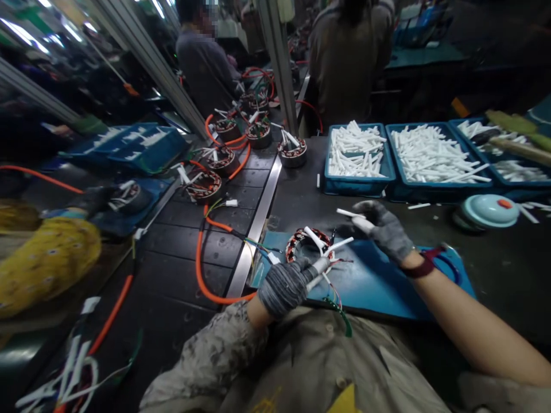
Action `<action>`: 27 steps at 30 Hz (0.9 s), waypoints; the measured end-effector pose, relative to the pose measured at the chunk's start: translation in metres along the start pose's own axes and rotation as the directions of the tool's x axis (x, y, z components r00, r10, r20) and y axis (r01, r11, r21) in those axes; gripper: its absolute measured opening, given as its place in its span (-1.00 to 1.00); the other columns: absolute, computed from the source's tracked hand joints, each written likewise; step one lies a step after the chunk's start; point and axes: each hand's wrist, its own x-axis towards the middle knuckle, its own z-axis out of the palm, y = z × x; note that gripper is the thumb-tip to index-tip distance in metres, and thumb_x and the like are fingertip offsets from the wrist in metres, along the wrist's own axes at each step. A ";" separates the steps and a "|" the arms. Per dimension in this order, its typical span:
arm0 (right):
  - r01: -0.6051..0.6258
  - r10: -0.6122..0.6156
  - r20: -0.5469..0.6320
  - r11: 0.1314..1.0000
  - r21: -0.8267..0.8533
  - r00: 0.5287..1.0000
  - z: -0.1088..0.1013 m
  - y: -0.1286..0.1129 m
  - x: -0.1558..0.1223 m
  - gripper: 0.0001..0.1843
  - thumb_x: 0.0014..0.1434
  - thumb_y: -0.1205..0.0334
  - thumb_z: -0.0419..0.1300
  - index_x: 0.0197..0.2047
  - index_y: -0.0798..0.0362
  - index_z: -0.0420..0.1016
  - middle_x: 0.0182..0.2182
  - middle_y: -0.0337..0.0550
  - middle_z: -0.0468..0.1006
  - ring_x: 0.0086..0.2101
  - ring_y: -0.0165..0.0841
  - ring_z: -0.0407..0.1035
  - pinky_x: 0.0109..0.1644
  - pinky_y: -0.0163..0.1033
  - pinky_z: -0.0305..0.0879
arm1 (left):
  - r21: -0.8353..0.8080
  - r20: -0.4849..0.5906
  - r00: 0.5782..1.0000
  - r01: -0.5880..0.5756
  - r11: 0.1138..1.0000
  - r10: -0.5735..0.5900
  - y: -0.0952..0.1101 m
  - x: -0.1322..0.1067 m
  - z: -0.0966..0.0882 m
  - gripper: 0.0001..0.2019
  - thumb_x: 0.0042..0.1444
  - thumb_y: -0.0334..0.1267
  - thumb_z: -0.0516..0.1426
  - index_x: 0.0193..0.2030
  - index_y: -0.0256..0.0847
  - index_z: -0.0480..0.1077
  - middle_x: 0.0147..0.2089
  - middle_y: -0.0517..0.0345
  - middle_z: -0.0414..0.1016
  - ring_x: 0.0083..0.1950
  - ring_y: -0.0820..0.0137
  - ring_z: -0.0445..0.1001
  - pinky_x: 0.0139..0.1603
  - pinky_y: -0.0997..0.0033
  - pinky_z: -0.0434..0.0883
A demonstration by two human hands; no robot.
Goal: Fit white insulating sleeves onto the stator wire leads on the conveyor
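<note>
A ring-shaped motor stator (297,244) with copper windings lies on a blue mat (365,275) in front of me. White sleeves (342,246) stick up from its leads, and thin coloured wires and a green strip (344,322) hang toward my body. My left hand (286,287), in a grey glove, is closed at the stator's near side, its pale fingertips pinching the wires. Up and to the right, my right hand (385,232), also gloved, pinches a thin white tube (349,214) just above the mat, apart from the stator.
Blue bins (359,184) of white tubes stand at the back right, near a round light-blue container (491,212). On the left, a conveyor (172,246) carries several stators (202,186) with orange cables (200,258). A co-worker's yellow sleeve (51,258) reaches in from the left; other people stand beyond.
</note>
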 end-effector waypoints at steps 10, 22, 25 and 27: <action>-0.333 0.250 0.226 0.794 0.509 0.942 0.008 -0.019 -0.081 -0.55 0.03 -0.15 0.44 -0.14 -0.02 0.67 -0.22 -0.06 0.75 -0.24 -0.15 0.61 -0.12 -0.05 0.56 | 0.048 -0.060 0.998 -0.033 0.998 0.036 -0.002 -0.002 0.001 -0.53 0.45 -0.26 0.01 0.45 0.04 0.29 0.02 0.02 0.63 -0.28 0.39 0.57 -0.34 0.43 0.43; -0.286 0.216 0.190 0.785 0.549 0.958 0.010 -0.008 -0.086 -0.65 -0.01 -0.09 0.50 -0.22 -0.08 0.70 -0.21 -0.12 0.75 -0.21 -0.15 0.61 -0.07 -0.04 0.57 | 0.053 -0.146 0.989 -0.010 0.999 0.018 0.001 -0.001 0.003 -0.57 0.44 -0.22 0.04 0.39 0.06 0.38 -0.01 0.06 0.64 -0.27 0.40 0.55 -0.37 0.44 0.39; -0.050 0.006 0.100 0.895 0.443 0.995 0.016 -0.011 -0.084 -0.79 0.12 -0.01 0.43 -0.19 -0.16 0.75 -0.17 -0.15 0.74 -0.16 -0.16 0.60 0.03 -0.03 0.54 | 0.052 -0.131 0.991 0.002 0.999 0.005 0.001 -0.003 0.006 -0.56 0.44 -0.20 0.04 0.41 0.04 0.35 0.05 0.05 0.63 -0.22 0.38 0.58 -0.38 0.43 0.40; 0.068 -0.100 0.085 0.946 0.317 0.991 0.017 -0.013 -0.082 -0.81 0.20 0.04 0.37 -0.12 -0.22 0.75 -0.15 -0.17 0.74 -0.15 -0.16 0.59 0.06 0.00 0.51 | 0.071 -0.105 0.994 -0.013 0.997 0.021 0.001 -0.003 0.008 -0.53 0.42 -0.22 0.06 0.44 0.06 0.30 0.09 0.02 0.61 -0.15 0.34 0.59 -0.37 0.43 0.40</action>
